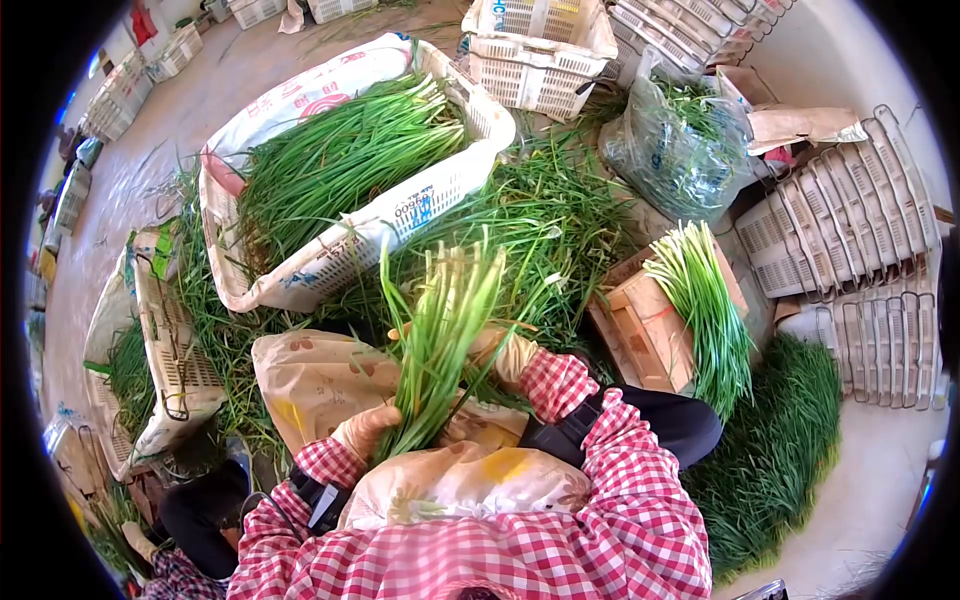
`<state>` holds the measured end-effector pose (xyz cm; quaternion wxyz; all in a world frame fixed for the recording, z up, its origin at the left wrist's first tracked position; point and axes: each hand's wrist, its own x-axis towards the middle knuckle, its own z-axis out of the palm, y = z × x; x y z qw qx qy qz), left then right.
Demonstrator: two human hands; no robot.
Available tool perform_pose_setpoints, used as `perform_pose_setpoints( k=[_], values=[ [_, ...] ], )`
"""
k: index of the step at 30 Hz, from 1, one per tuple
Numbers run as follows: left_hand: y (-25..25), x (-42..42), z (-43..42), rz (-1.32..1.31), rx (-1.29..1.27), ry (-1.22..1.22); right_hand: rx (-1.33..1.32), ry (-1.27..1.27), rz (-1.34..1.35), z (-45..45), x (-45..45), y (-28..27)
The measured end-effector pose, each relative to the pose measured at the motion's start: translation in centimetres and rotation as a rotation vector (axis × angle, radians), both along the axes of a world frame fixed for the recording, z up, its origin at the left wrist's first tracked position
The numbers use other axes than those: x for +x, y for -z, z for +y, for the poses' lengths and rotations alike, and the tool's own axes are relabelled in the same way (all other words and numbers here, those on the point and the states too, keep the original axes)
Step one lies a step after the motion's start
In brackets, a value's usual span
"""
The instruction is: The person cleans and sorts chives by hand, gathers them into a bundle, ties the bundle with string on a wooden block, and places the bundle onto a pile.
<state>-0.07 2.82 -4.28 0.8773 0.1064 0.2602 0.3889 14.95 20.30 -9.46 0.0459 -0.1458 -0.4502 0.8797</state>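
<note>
A loose bunch of garlic chives point(440, 340) stands upright over my lap, its pale stem ends up and its green leaves down. My left hand point(367, 430), in a pale glove, grips the leafy lower part from the left. Higher up, my right hand point(505, 358), also gloved, closes on the right side of the bunch, with its fingertips partly hidden by the stems. A few yellowish leaves stick out near those fingers. Under the bunch, a patterned beige apron point(330, 385) covers my legs.
A white crate point(350, 250) full of chives stands ahead. Loose leaves point(560, 230) litter the floor. At right, a neat bunch point(705, 310) lies on a wooden box point(640, 330), beside a large chive pile point(775, 450) and stacked crates point(840, 220). Another person's gloved hand point(138, 540) shows lower left.
</note>
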Motion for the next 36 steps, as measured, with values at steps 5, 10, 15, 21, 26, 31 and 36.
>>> perform_pose_setpoints(
  k=[5,10,15,21,26,31,36],
  values=[
    [-1.2,-0.4,-0.4,0.232,0.005,0.004,0.293,-0.005,-0.396,2.4,3.1,-1.3],
    [-4.2,0.2,-2.1,0.492,-0.026,-0.197,0.385,0.693,-0.824,7.0,10.1,-5.0],
    [-3.5,0.0,-3.7,0.587,-0.042,-0.224,0.549,0.349,-0.488,0.9,6.3,-13.7],
    [-3.9,0.3,-4.1,0.532,-0.077,-0.266,0.505,0.275,-0.476,-2.2,3.7,-11.5],
    [-4.0,0.8,-4.6,0.427,-0.105,-0.343,0.647,0.076,-0.593,-0.5,4.5,-12.9],
    [-3.5,1.0,-4.8,0.438,-0.119,-0.342,0.955,0.145,-0.459,0.5,5.5,-10.9],
    [-2.7,0.6,-5.5,0.588,-0.069,-0.245,1.424,0.127,-0.397,5.0,7.7,-10.1]
  ],
)
